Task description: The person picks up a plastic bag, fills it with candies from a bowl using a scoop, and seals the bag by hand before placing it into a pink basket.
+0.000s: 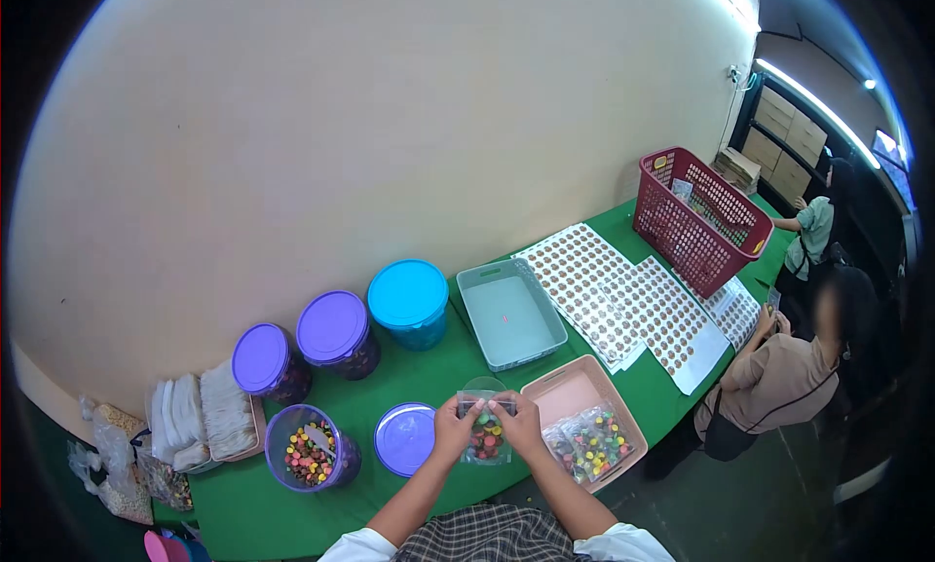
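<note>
Both my hands are closed on the upper part of a clear plastic pouch (484, 443) of colourful round candies. My left hand (456, 426) pinches its left side and my right hand (517, 426) its right side, near the top. The pouch hangs upright over the table's front edge. Just right of my right hand, a pink tray (559, 402) holds several filled pouches (590, 443). To the left of my left hand lies a round purple lid (405, 439). Farther left stands an open purple tub (277, 428) of loose candies, with a scoop (319, 437) in it.
Lidded tubs, two purple (332, 326) and one blue (409, 294), stand along the wall. Behind my hands is a grey-green tray (509, 314). Sticker sheets (584, 284) and a maroon basket (687, 233) lie to the right. Two people stand at the table's right side.
</note>
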`<state>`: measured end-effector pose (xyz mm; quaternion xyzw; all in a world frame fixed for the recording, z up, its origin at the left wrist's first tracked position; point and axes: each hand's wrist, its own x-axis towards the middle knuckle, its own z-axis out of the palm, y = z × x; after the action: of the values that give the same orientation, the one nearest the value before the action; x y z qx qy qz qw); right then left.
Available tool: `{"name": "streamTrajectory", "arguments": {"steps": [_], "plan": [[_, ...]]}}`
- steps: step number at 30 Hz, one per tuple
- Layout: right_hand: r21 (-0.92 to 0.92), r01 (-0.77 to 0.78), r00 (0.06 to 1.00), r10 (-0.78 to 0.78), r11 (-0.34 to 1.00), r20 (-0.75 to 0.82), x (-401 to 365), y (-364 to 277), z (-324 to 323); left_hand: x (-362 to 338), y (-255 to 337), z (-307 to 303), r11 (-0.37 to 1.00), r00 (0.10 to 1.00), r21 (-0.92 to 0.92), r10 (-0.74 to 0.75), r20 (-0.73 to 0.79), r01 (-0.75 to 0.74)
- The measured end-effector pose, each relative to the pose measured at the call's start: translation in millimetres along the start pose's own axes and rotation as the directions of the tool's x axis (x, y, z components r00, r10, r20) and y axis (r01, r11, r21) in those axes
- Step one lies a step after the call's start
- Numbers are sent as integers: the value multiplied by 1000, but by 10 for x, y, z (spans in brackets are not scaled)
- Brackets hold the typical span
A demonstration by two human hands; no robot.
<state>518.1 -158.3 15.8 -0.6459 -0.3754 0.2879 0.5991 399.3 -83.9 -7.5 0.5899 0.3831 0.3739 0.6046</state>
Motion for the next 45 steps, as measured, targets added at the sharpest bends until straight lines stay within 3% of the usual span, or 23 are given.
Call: {"name": "streamTrajectory", "arguments": {"steps": [1, 8, 10, 13, 19, 22, 26, 31, 33, 34, 36, 38, 40, 43, 45], "plan": [[0, 1, 1000, -1, 1000, -2, 27, 68, -27, 24, -40, -9, 996, 999, 75, 41, -6, -40], [69, -17, 998, 12, 997, 60, 133, 286, -114, 90, -80, -51, 996, 1000, 83, 31, -4, -31], [110, -8, 999, 2, 994, 53, 191, 302, -134, 134, -121, -68, 1000, 1000, 10, -2, 19, 2], [135, -111, 987, 94, 985, 130, 234, 216, -151, 104, -43, -43, 997, 998, -70, -28, 47, 31], [153, -153, 982, 134, 976, 130, 256, 84, -68, 77, 60, 51, 999, 1000, -53, 8, -3, -8], [75, -66, 993, 58, 995, 101, 243, 56, -65, 80, 119, 7, 995, 1000, 101, -14, 8, 13], [60, -23, 999, 21, 998, 37, 270, 249, -31, 96, 112, -3, 993, 1000, 121, 16, -7, -15], [15, -40, 998, 39, 999, 52, 295, 135, -136, 135, 95, -14, 999, 1000, 51, -2, 4, 2], [-170, -48, 999, 51, 984, 11, 308, 107, -150, 166, 76, 31, 999, 999, -12, -29, 14, 29], [-170, -45, 999, 47, 984, 11, 313, 160, -138, 184, 71, 59, 995, 998, -76, -55, 26, 57], [47, -1, 999, 0, 999, 38, 304, 276, -76, 199, 71, 67, 998, 997, 3, -67, 44, 66], [62, -8, 998, 4, 998, 60, 292, 311, -111, 196, 31, 75, 993, 994, 86, -84, 64, 78], [78, -9, 997, 3, 997, 76, 309, 262, -163, 242, -7, 106, 999, 1000, -26, 18, -12, -19], [113, -33, 997, 26, 993, 66, 252, 152, -261, 201, 41, 149, 993, 999, -111, -50, 3, 50], [-114, -50, 998, 54, 992, 27, 246, 60, -324, 186, 41, 191, 986, 998, -156, -64, 4, 64]]}}
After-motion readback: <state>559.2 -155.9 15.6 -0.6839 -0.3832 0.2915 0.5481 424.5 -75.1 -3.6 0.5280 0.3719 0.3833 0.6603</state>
